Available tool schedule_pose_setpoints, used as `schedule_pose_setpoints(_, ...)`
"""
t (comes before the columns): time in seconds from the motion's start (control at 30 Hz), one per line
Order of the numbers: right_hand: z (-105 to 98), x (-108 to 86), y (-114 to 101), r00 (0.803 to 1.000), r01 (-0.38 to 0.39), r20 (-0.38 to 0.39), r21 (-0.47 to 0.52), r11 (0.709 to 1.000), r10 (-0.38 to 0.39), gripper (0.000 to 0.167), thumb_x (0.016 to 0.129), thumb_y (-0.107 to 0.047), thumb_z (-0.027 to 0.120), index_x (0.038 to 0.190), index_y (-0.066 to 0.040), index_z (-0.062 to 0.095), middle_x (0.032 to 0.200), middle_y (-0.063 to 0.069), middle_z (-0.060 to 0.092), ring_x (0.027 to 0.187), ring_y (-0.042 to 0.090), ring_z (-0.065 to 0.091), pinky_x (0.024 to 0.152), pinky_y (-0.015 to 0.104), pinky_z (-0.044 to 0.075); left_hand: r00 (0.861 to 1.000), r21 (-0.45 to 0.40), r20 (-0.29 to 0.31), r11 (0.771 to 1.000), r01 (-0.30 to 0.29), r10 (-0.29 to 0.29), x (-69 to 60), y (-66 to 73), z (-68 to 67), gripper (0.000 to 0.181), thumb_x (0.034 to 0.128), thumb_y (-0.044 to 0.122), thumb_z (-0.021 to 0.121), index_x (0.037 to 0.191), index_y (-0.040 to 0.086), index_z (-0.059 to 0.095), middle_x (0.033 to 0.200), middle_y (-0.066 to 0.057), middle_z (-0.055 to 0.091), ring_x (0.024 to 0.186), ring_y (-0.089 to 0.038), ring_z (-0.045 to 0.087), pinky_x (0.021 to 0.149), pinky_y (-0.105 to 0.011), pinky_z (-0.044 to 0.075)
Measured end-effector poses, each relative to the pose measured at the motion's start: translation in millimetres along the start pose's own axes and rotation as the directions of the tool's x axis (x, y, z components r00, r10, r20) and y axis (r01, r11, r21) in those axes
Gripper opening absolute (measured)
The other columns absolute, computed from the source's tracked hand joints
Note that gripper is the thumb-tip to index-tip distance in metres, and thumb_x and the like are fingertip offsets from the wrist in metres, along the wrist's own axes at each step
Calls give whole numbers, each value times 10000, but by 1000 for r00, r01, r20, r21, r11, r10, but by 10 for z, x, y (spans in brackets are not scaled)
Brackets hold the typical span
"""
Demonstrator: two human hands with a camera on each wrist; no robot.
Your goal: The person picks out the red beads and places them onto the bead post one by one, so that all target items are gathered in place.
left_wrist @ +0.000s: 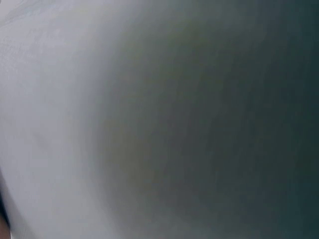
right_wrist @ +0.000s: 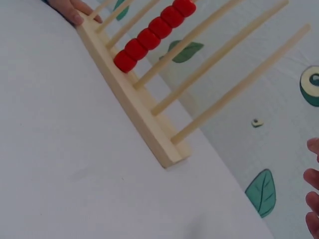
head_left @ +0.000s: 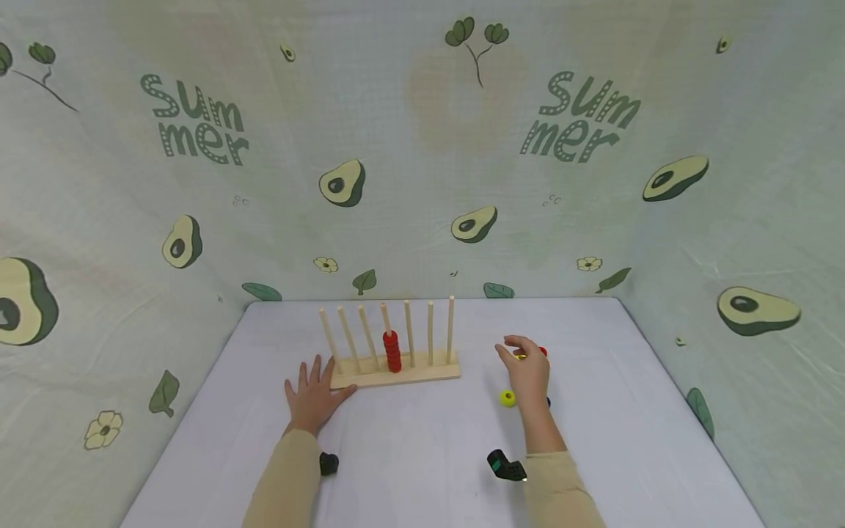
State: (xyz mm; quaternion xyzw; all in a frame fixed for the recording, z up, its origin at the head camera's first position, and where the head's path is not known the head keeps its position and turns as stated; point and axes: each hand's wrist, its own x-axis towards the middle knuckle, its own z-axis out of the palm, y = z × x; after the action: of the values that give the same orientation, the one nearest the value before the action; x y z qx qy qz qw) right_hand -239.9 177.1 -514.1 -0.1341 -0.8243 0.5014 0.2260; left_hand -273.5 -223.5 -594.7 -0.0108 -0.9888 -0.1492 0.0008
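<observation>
A wooden rack with several upright pegs (head_left: 396, 379) stands toward the back of the table. Several red beads (head_left: 392, 352) are stacked on one of its middle pegs. My left hand (head_left: 313, 403) rests with spread fingers at the left end of the rack's base, touching it. To the right of the rack, my right hand (head_left: 530, 374) hovers over loose beads, thumb and fingers apart and loosely bent. A yellow bead (head_left: 507, 398) lies beside its wrist. Another yellow bit, a red bead (head_left: 543, 351) and a dark blue one (head_left: 549, 402) are partly hidden by this hand.
The white table (head_left: 422, 455) meets a printed cloth backdrop (head_left: 409, 249) behind and at both sides. Black wrist cameras (head_left: 507, 466) sit by both sleeves. The left wrist view is blurred and dark.
</observation>
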Motion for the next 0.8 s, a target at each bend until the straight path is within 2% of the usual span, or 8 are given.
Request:
schedule_pose_setpoints(0.17, -49, 16, 120, 999, -6, -31, 0, 1000, 6, 276, 853, -171, 765, 1083, -29, 707, 1040, 129, 683, 969, 320, 560, 788, 359, 420, 1000, -10, -3, 1000, 5, -5, -3, 19, -20, 983, 827, 730, 544, 1537, 101, 288, 1590, -226, 148, 1435, -485, 28, 1040, -735, -44)
schedule_pose_setpoints(0.6, -140, 67, 373, 994, -84, -79, -49, 995, 80, 295, 850, -119, 755, 1113, 4, 699, 1105, 204, 630, 1007, 362, 532, 852, 427, 417, 1000, -14, -9, 1000, 4, -4, 12, 11, 3, 981, 828, 729, 544, 1537, 102, 288, 1591, -227, 143, 1433, -490, 19, 1036, -737, -52)
schedule_pose_setpoints(0.8, -170, 96, 469, 989, -120, -93, -85, 989, 113, 303, 857, -127, 748, 1120, 12, 694, 1188, 231, 592, 1146, 410, 491, 993, 509, 395, 1000, -16, -9, 1000, 7, -7, -6, 41, -29, 961, 838, 698, 567, 1534, 95, 294, 1587, -232, 153, 1432, -493, 29, 1037, -737, -48)
